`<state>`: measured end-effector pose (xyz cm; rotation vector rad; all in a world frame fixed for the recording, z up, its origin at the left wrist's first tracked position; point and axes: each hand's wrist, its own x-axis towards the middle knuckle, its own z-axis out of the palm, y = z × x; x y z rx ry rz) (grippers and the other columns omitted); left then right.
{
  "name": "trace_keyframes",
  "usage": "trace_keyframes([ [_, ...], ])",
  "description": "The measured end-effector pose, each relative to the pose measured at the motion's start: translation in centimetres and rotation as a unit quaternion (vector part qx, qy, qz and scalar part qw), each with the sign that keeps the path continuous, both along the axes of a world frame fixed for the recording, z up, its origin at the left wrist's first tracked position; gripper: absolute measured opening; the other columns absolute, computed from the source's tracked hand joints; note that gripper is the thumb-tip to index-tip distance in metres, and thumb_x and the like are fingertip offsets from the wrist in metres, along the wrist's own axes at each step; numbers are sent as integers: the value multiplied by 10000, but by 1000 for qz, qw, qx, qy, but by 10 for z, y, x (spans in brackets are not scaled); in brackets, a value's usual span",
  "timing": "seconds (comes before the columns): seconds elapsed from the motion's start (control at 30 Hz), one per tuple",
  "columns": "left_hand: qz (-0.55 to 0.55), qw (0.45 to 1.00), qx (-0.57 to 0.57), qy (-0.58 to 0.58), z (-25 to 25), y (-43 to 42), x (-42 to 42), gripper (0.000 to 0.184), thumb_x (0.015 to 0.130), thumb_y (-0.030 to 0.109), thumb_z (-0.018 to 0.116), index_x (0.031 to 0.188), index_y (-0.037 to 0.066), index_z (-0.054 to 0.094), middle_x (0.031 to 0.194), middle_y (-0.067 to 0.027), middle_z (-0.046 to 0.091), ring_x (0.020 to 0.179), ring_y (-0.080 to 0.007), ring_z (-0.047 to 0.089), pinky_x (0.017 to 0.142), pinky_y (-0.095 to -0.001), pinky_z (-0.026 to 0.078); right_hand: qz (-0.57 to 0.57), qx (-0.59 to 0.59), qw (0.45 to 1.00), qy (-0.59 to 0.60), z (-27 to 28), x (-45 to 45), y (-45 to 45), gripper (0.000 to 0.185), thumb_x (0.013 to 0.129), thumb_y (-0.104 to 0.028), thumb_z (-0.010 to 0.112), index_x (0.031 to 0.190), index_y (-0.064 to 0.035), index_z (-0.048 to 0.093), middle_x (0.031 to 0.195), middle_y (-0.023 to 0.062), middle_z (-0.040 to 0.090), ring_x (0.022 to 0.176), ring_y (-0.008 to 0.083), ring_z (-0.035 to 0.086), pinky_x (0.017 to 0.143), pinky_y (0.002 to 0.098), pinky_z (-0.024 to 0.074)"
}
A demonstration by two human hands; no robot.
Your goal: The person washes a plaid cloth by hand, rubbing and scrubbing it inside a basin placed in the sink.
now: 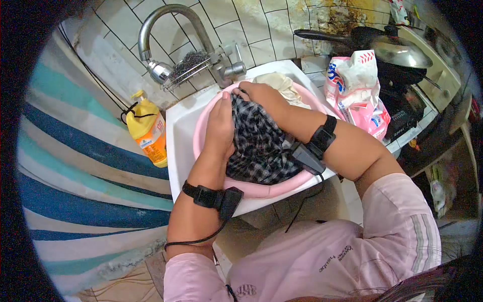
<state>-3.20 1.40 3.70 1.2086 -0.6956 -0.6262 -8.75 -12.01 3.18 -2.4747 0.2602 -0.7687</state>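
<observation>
A wet-looking black, grey and white checked cloth (259, 143) hangs bunched over a pink basin (279, 190), which sits in a white sink (178, 146). On the cloth's left side, my left hand (220, 123) grips its edge, fingers pointing up toward the tap. My right hand (255, 94) is closed on the cloth's upper end, close to the left fingertips. Some fingers are hidden behind the fabric. At the basin's far side lies a cream-coloured cloth (282, 86). Black straps with small devices are on both forearms.
A metal tap (188, 12) arches over the sink's back left, beside a wire rack (188, 70) holding a dark scourer. To the left stands a yellow-orange bottle (147, 128). On the right are pink-white plastic packets (354, 85) and a pan with a metal lid (402, 52).
</observation>
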Motion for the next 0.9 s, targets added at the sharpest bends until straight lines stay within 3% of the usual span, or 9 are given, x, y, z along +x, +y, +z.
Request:
trace_keyframes([
  [0.13, 44, 998, 49, -11, 0, 3, 3, 304, 930, 250, 554, 1080, -13, 580, 1012, -86, 619, 913, -138, 575, 796, -293, 462, 32, 75, 995, -59, -7, 9, -8, 356, 919, -389, 483, 903, -50, 592, 820, 237, 627, 806, 423, 605, 695, 490, 471],
  [0.33, 93, 995, 37, 25, 3, 6, 13, 248, 902, 252, 592, 1052, 56, 569, 889, -73, 630, 753, -185, 620, 668, -330, 513, 54, 189, 977, -85, -10, 10, -12, 385, 885, -417, 562, 969, -41, 565, 803, 215, 635, 768, 398, 619, 701, 429, 477],
  [0.43, 138, 990, 29, 28, -6, 6, 25, 274, 927, 272, 550, 1050, 27, 557, 886, -83, 621, 757, -177, 610, 667, -325, 504, 129, 278, 945, -114, -4, -1, 1, 428, 871, -415, 582, 1098, -56, 527, 965, 225, 620, 876, 391, 605, 779, 410, 471],
  [0.5, 168, 984, 11, 48, -3, 7, 22, 294, 959, 287, 487, 1039, 9, 540, 885, -95, 606, 750, -176, 594, 655, -326, 498, 221, 113, 954, -169, 0, -11, 15, 440, 890, -334, 587, 1200, -47, 465, 1140, 179, 504, 1109, 250, 482, 946, 348, 374],
  [0.6, 188, 982, 24, 25, 4, 10, 19, 318, 968, 312, 463, 1040, 12, 535, 906, -99, 603, 770, -189, 598, 667, -330, 502, 231, -38, 968, -86, 6, -18, 20, 466, 877, -333, 598, 1207, -34, 463, 1236, 195, 448, 1193, 317, 427, 1010, 374, 333],
  [0.67, 163, 985, 22, 45, 2, 8, 17, 350, 967, 340, 455, 1057, 12, 538, 925, -106, 613, 791, -203, 613, 683, -340, 511, 208, -42, 968, -137, -1, -9, 14, 391, 892, -309, 582, 1160, -39, 491, 1152, 215, 526, 1072, 366, 508, 927, 400, 402],
  [0.73, 111, 990, 17, 84, 0, 4, 16, 416, 964, 394, 439, 1092, 12, 542, 962, -120, 631, 834, -233, 644, 716, -361, 531, 121, 77, 989, -31, 4, -7, 6, 401, 884, -371, 567, 1123, -54, 504, 946, 264, 599, 913, 424, 585, 791, 467, 467],
  [0.77, 107, 992, 9, 60, -3, 2, 17, 423, 965, 404, 436, 1089, 15, 545, 983, -128, 632, 840, -245, 649, 722, -358, 532, 119, 41, 985, -118, -4, -1, 4, 329, 912, -346, 522, 1053, -50, 509, 839, 254, 610, 828, 435, 596, 715, 489, 473],
  [0.9, 84, 996, 4, 44, -11, 2, 21, 428, 969, 405, 425, 1089, 13, 546, 1015, -128, 627, 881, -240, 636, 773, -366, 521, 59, 39, 997, -30, 4, -13, 23, 332, 922, -377, 486, 1012, -59, 525, 884, 238, 622, 853, 421, 602, 733, 494, 472],
])
